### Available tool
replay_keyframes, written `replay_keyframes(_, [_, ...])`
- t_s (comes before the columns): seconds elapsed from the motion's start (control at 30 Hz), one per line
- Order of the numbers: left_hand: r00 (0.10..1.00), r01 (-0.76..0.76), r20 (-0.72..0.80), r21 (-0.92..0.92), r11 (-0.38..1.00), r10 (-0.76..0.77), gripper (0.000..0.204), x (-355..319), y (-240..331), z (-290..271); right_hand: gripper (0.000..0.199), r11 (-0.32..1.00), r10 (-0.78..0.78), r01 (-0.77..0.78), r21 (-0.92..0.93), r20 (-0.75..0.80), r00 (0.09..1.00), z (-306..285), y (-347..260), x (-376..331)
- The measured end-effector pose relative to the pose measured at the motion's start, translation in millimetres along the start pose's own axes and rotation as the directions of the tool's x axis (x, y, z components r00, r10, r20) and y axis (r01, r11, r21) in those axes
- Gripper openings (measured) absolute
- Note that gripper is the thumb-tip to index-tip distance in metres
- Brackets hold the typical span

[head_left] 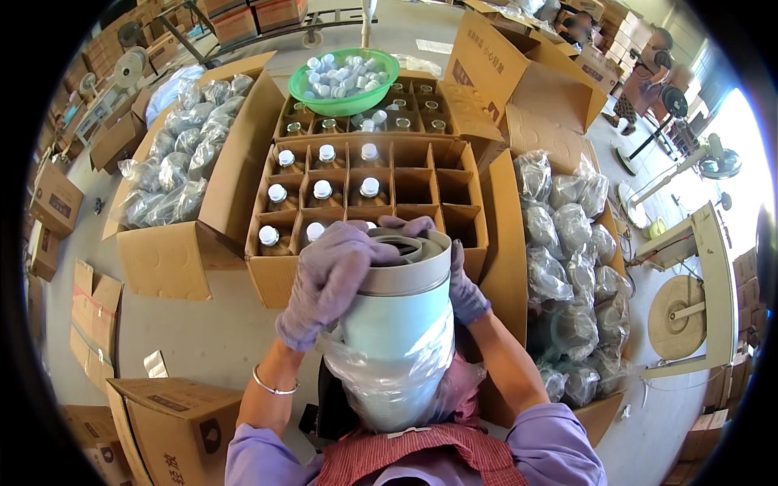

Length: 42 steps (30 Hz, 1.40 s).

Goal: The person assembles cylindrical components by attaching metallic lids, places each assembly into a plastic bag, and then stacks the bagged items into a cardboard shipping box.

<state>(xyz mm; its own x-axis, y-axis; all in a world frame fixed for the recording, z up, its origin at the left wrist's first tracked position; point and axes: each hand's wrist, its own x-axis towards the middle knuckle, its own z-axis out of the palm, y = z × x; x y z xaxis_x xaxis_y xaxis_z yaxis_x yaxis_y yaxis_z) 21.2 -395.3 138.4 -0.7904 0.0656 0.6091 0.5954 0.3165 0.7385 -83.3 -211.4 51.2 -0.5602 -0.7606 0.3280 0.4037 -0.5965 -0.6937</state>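
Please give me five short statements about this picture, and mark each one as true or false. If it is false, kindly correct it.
1. The left hand and right hand both touch the pale blue container. True.
2. Both hands are bare. False: they wear greyish-purple gloves.
3. The green basin holds many small white caps. True.
4. A bracelet is on the right wrist. False: it is on the left wrist.
5. The bottles in the divided carton have red caps. False: their caps are white.
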Motion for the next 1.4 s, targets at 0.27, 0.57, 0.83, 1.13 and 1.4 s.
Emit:
replay_keyframes(0.27, [0.982, 0.141, 0.024, -0.745, 0.651, -0.186, 0.049, -9.1, -75.7, 25.9, 0.04, 0.079, -0.223, 0.03, -0.996, 0.012, 0.975, 76.4, -84.0, -23.5])
replay_keyframes(0.57, [0.878, -0.185, -0.306, -0.926, 0.328, -0.367, 0.063, 3.0, -28.8, 95.4, 0.035, -0.562, -0.278, -0.031, -0.826, 0.153, 0.948, 141.8, -38.6, 14.5])
replay_keyframes(0.83, [0.902, 0.352, -0.275, 0.023, 0.936, -0.332, 0.043, -20.1, -8.4, 20.3, 0.014, 0.575, -0.364, 0.274, -0.771, 0.06, 0.93, 44.8, -46.9, -11.1])
replay_keyframes(1.13, [0.889, 0.391, -0.135, -0.275, 0.878, -0.438, 0.03, -14.3, -37.0, 18.1, 0.024, 0.547, -0.357, 0.045, -0.836, -0.184, 0.916, 50.4, -43.0, -6.8])
replay_keyframes(1.4, [0.847, 0.335, 0.341, -0.938, -0.088, -0.409, 0.045, -6.3, -136.9, 46.1, 0.025, 0.041, -0.371, 0.024, -0.999, 0.007, 0.929, 113.7, -68.6, 23.9])
